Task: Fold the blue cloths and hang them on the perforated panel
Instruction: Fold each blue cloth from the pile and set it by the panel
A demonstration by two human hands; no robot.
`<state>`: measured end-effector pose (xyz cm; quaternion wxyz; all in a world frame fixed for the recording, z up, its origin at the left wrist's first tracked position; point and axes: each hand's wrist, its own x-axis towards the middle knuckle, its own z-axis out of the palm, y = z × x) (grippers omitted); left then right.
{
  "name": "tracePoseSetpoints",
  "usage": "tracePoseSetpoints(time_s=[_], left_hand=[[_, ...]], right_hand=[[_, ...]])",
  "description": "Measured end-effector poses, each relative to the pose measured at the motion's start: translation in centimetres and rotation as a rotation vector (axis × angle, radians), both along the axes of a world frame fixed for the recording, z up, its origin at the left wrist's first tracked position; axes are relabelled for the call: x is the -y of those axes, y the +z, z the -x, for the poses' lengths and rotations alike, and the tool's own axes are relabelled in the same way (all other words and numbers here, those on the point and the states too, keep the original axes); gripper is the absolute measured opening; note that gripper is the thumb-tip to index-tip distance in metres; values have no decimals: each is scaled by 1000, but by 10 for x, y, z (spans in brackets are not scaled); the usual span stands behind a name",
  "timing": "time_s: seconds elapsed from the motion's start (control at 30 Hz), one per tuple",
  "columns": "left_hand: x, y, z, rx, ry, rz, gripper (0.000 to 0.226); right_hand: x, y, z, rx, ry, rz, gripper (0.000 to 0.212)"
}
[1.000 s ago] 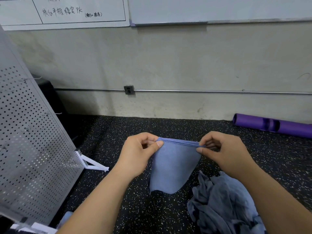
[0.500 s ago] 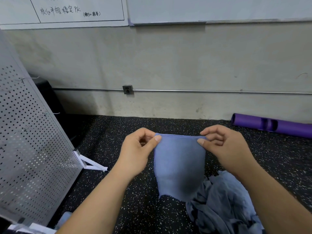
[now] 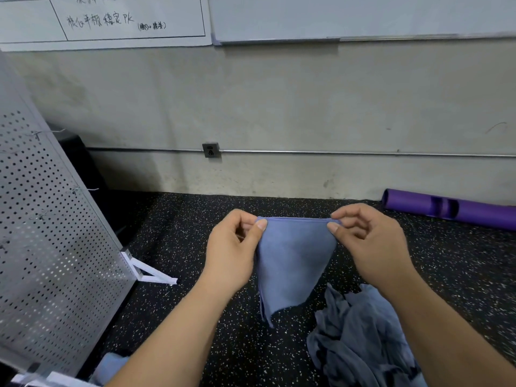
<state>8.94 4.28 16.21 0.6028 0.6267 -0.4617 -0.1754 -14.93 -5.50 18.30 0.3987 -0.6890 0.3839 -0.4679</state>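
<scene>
Fingers [image 3: 261, 224] of left hand [image 3: 231, 247] and right hand [image 3: 371, 241] pinching both top corners of folded blue cloth [image 3: 290, 261], held over speckled floor [image 3: 195, 219]; unfolded cloth pile [image 3: 363, 339] on floor just right; perforated panel [image 3: 50, 247] at left, visible hooks [image 3: 81, 189] bare, hanging apparently all outstanding.

wall: bare grey concrete [image 3: 279, 101], scuffed, with darker stains low down
floor: black rubber [image 3: 195, 233] with white speckles, meets the wall in a straight line
whiteboard: top right on the wall [image 3: 363, 15], only its lower part and bottom rail in view
sheet: white [image 3: 111, 20], top left, just beside the whiteboard; ruled black lines, handwritten characters and "PK"
pipe: thin metal [image 3: 363, 153], horizontal, low on the wall
outlet: grey box [image 3: 211, 150] on the pipe, left of centre
tube: purple [image 3: 460, 210], lying on the floor against the wall, right side
box: black [image 3: 81, 163], far left by the wall, mostly hidden
light: soft, even; faint shadow under the whiteboard
</scene>
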Motion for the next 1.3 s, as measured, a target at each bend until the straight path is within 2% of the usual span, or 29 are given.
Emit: tracePoseSetpoints(time_s=[0.3, 0.4, 0.5, 0.57, 0.63, 0.7, 0.87, 0.93, 1.03, 1.13, 1.2, 1.3], left_hand=[[-2, 1, 1, -157, -118, 19, 6], [-3, 2, -3, -219, -208, -30, 24], [-6, 0, -5, -15, -283, -113, 43], [-8, -2, -2, 156, -317, -157, 37], [-10, -2, 1, 274, -320, -160, 20], [-12, 0, 4, 333, -326, -130, 10], [-13, 2, 7, 387, -357, -184, 12], [-12, 2, 7, 364, -363, -200, 12], [-13, 7, 8, 299, -439, -200, 25], [-13, 9, 8, 252, -505, -223, 21], [-10, 7, 9, 133, -491, -215, 15], [-8, 7, 12, -97, -332, -235, 10]], right_hand=[[-7, -5, -9, 146, 111, -61, 22], [-11, -6, -13, 164, 129, -68, 22], [-14, -6, -16, 132, 164, -68, 26], [-17, -8, -19, 90, 205, -83, 29], [-21, -10, -21, 39, 241, -89, 29], [-24, -11, -22, 8, 261, -81, 27], [-21, -10, -19, 34, 248, -82, 23], [-18, -12, -18, 23, 204, -78, 23], [-14, -19, -18, -30, 123, -86, 23], [-13, -25, -21, -85, 62, -74, 26], [-17, -25, -24, -121, 28, -49, 28], [-27, -20, -29, -200, 50, 17, 18]])
